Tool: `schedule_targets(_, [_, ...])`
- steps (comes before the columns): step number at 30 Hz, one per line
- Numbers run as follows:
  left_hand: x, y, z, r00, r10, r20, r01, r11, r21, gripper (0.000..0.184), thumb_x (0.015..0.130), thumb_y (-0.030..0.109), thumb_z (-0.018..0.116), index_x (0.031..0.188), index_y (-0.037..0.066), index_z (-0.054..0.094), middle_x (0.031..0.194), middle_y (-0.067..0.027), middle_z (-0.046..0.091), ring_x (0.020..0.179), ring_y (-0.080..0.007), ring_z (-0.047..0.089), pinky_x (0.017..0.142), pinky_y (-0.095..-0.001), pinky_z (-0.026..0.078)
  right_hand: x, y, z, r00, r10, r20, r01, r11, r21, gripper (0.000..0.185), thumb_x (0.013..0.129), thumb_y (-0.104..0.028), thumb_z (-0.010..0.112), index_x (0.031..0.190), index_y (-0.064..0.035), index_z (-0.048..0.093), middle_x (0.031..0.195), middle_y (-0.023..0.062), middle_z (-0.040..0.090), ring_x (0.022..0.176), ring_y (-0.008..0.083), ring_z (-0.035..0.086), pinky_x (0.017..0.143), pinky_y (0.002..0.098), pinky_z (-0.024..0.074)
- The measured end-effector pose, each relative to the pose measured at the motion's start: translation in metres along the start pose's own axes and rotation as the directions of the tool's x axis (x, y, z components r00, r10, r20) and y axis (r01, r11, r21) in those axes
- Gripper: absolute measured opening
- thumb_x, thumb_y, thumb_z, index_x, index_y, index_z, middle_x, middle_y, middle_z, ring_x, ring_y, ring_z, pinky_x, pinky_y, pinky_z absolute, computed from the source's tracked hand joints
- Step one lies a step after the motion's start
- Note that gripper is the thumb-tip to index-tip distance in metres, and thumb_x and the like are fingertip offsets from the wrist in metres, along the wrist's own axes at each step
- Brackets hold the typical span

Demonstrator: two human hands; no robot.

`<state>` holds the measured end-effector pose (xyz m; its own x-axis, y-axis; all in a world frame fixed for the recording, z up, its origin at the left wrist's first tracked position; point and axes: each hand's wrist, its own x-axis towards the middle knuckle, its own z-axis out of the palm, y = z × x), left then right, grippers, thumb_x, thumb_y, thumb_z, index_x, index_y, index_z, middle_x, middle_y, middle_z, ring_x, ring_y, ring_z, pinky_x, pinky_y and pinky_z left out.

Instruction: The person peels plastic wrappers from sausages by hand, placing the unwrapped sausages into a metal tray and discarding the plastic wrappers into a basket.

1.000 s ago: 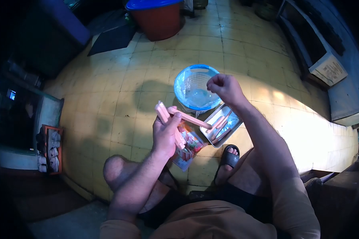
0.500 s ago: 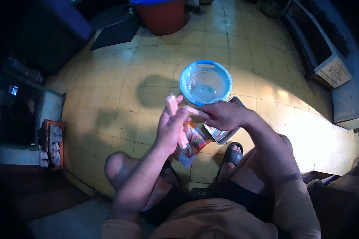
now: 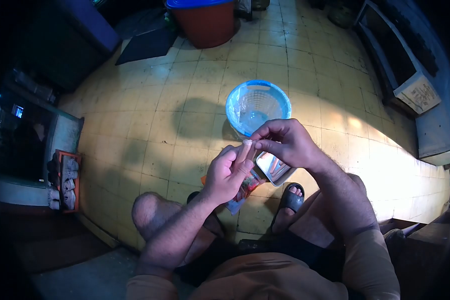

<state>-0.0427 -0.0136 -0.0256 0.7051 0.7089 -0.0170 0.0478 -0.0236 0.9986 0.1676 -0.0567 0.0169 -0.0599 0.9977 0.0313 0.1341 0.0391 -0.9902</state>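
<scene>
My left hand [image 3: 224, 176] is closed around a pinkish sausage [image 3: 243, 151], which stands tilted with its pale end up. At that end, the thumb and forefinger of my right hand [image 3: 289, 144] are pinched together. What they pinch is too small to make out. Below my hands, a metal tray [image 3: 280, 181] on the floor holds several long pinkish pieces, partly covered by my right hand. A printed red and orange plastic packet [image 3: 247, 189] lies beside the tray, half hidden by my left hand.
Just beyond my hands stands a blue basket [image 3: 285, 102] with a clear plastic liner. Farther off on the tiled floor [image 3: 195, 85] are a red-brown tub [image 3: 205, 25] with a blue top and a dark mat [image 3: 146, 45]. A shoe rack [image 3: 67, 181] stands at left.
Both hands have shifted; the left turned the sausage upright and moved right. The right hand rose to its upper end. A second pinkish length no longer shows across my hands.
</scene>
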Motion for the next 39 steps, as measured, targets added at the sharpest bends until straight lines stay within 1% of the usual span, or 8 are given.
schedule_targets(8, [0.003, 0.016, -0.007, 0.952, 0.299, -0.068, -0.249, 0.883, 0.398, 0.027, 0.085, 0.01, 0.07, 0.11, 0.001, 0.063, 0.086, -0.0112, 0.067, 0.078, -0.0226, 0.068, 0.07, -0.0321, 0.053, -0.005, -0.003, 0.006, 0.993, 0.077, -0.09, -0.071, 0.995, 0.065, 0.009, 0.084, -0.003, 0.071, 0.089, 0.0023, 0.066, 0.083, 0.0065, 0.069, 0.078, 0.0094, 0.063, 0.07, 0.0256, 0.0513])
schedule_targets(14, [0.003, 0.004, -0.004, 0.929, 0.313, -0.197, -0.271, 0.938, 0.215, 0.017, 0.084, 0.007, 0.071, 0.097, 0.001, 0.061, 0.079, -0.0092, 0.067, 0.069, -0.0192, 0.067, 0.064, -0.0301, 0.052, -0.005, -0.012, 0.018, 0.956, -0.274, -0.103, 0.229, 0.919, -0.321, 0.012, 0.083, 0.004, 0.061, 0.09, -0.0009, 0.052, 0.079, 0.0143, 0.056, 0.072, 0.0316, 0.058, 0.062, 0.0383, 0.0451])
schedule_targets(21, [0.005, 0.006, -0.001, 0.89, 0.382, -0.25, -0.277, 0.887, 0.369, 0.019, 0.091, 0.011, 0.065, 0.083, 0.004, 0.049, 0.078, -0.006, 0.06, 0.066, -0.0088, 0.058, 0.058, -0.027, 0.047, -0.003, 0.005, 0.029, 0.852, -0.516, -0.095, 0.406, 0.763, -0.502, 0.018, 0.083, 0.003, 0.061, 0.093, -0.0007, 0.047, 0.085, 0.016, 0.052, 0.075, 0.034, 0.056, 0.063, 0.0408, 0.0455])
schedule_targets(25, [0.002, 0.009, -0.002, 0.995, -0.007, -0.104, -0.033, 0.925, -0.379, 0.023, 0.089, 0.014, 0.069, 0.086, 0.003, 0.049, 0.084, -0.0051, 0.056, 0.072, -0.0086, 0.054, 0.065, -0.0245, 0.047, -0.003, 0.0, 0.028, 0.837, -0.525, -0.155, 0.375, 0.755, -0.538, 0.014, 0.085, 0.003, 0.059, 0.093, -0.0011, 0.048, 0.08, 0.0136, 0.052, 0.072, 0.031, 0.057, 0.061, 0.0368, 0.0462])
schedule_targets(27, [0.008, 0.007, -0.006, 0.934, 0.346, -0.095, -0.334, 0.935, 0.116, 0.023, 0.089, 0.015, 0.072, 0.082, 0.005, 0.052, 0.084, -0.0046, 0.058, 0.079, -0.0101, 0.056, 0.072, -0.0257, 0.047, -0.006, -0.012, 0.022, 0.878, -0.45, -0.162, 0.312, 0.796, -0.519, 0.011, 0.089, 0.001, 0.058, 0.093, -0.0012, 0.048, 0.078, 0.0108, 0.053, 0.07, 0.0269, 0.058, 0.061, 0.0342, 0.0468])
schedule_targets(29, [0.006, 0.014, -0.018, 0.955, 0.274, -0.116, -0.249, 0.95, 0.19, 0.023, 0.086, 0.016, 0.075, 0.08, 0.005, 0.056, 0.084, -0.0035, 0.058, 0.076, -0.012, 0.056, 0.068, -0.0254, 0.045, -0.01, -0.024, 0.015, 0.991, 0.109, 0.082, -0.122, 0.977, 0.174, 0.007, 0.097, -0.007, 0.053, 0.093, -0.0021, 0.049, 0.075, 0.0038, 0.053, 0.065, 0.0165, 0.058, 0.06, 0.0296, 0.0483])
schedule_targets(33, [0.008, 0.037, -0.034, 0.916, 0.357, 0.184, -0.393, 0.89, 0.23, 0.018, 0.086, 0.015, 0.075, 0.081, 0.004, 0.061, 0.089, -0.0041, 0.062, 0.076, -0.0122, 0.056, 0.067, -0.0264, 0.043, -0.012, -0.007, 0.016, 0.918, -0.082, 0.388, -0.248, 0.646, 0.722, 0.018, 0.099, -0.021, 0.056, 0.093, -0.0063, 0.049, 0.075, 0.0005, 0.051, 0.062, 0.0089, 0.054, 0.056, 0.0256, 0.047])
schedule_targets(39, [0.004, 0.016, -0.035, 0.937, 0.304, 0.17, -0.296, 0.953, -0.069, 0.021, 0.092, 0.016, 0.067, 0.08, 0.0, 0.059, 0.103, -0.013, 0.066, 0.08, -0.0136, 0.061, 0.071, -0.0273, 0.049, -0.003, -0.006, 0.01, 0.96, -0.136, 0.245, -0.13, 0.558, 0.82, 0.015, 0.096, -0.019, 0.061, 0.098, -0.0053, 0.054, 0.083, 0.0042, 0.055, 0.071, 0.0107, 0.056, 0.061, 0.0241, 0.0479])
